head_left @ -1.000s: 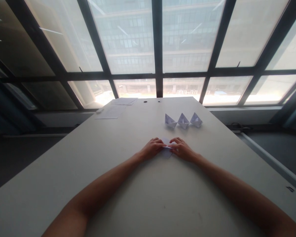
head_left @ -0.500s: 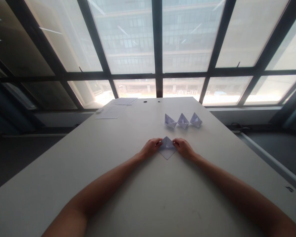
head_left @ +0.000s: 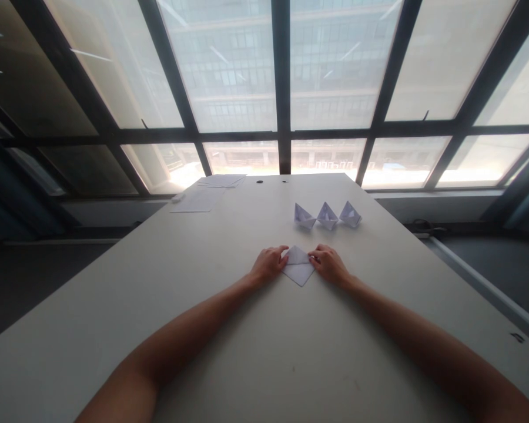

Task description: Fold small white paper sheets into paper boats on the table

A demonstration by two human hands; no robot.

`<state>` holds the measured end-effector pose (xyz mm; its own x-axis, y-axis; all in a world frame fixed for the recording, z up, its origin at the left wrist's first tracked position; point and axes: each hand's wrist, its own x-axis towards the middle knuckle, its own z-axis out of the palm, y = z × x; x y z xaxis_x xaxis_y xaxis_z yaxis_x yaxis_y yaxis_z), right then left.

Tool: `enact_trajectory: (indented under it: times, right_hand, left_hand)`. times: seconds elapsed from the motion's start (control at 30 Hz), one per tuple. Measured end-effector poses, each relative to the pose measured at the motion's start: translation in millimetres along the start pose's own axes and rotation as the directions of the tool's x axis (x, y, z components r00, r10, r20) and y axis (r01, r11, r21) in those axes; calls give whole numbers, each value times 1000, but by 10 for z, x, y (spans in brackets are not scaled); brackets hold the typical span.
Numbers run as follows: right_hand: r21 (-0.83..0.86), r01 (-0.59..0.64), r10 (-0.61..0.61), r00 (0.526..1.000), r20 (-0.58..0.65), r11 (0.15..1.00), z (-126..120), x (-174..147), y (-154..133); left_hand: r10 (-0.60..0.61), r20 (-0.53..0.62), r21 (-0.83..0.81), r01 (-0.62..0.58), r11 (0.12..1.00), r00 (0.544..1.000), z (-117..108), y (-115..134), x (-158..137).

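Note:
A white folded paper (head_left: 300, 274) lies on the table between my hands, diamond-shaped, with a crease running across its middle. My left hand (head_left: 270, 262) is at its left corner, the thumb against the paper and the index finger slightly raised. At the opposite corner, my right hand (head_left: 330, 264) pinches the edge between thumb and fingers. Just beyond stand three folded paper boats in a row: the left boat (head_left: 304, 217), the middle boat (head_left: 327, 217) and the right boat (head_left: 350, 215).
Flat white paper sheets (head_left: 191, 201) lie at the far left of the white table (head_left: 229, 352). Two round dark holes are near its far edge. Large framed windows (head_left: 238, 64) rise behind it. A small dark mark (head_left: 517, 338) is at the right edge.
The paper's upper half has gone from a raised, partly opened form to lying flatter, with a straight crease showing. My left index finger has lifted a little. The boats have not moved.

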<state>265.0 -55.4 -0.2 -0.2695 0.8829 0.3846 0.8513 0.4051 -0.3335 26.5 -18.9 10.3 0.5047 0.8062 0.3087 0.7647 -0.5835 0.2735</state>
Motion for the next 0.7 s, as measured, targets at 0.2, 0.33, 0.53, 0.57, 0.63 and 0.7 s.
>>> enact_trajectory:
  times: [0.2,0.33,0.53,0.57,0.63,0.7]
  right_hand:
    - [-25,22,-22,1000,-20,999,3,-4,-29]
    - [9,96,-96,995,-13,995,35,-26,-98]
    - [18,201,-200,955,218,979,106,-65,-170]
    - [3,191,-185,949,254,982,108,-66,-174]
    - [-24,172,-157,941,300,985,106,-65,-181]
    - [-47,156,-133,938,319,987,101,-63,-187]
  left_hand:
    - [286,17,-44,-285,958,958,69,-15,2]
    - [407,195,-94,-396,914,892,77,16,-16]
    - [404,310,-52,-409,911,861,-20,100,-68]
    - [400,314,-51,-405,913,861,-31,113,-72]
    - [383,319,-44,-390,920,867,-41,136,-78]
    - [356,319,-28,-367,930,878,-34,151,-84]
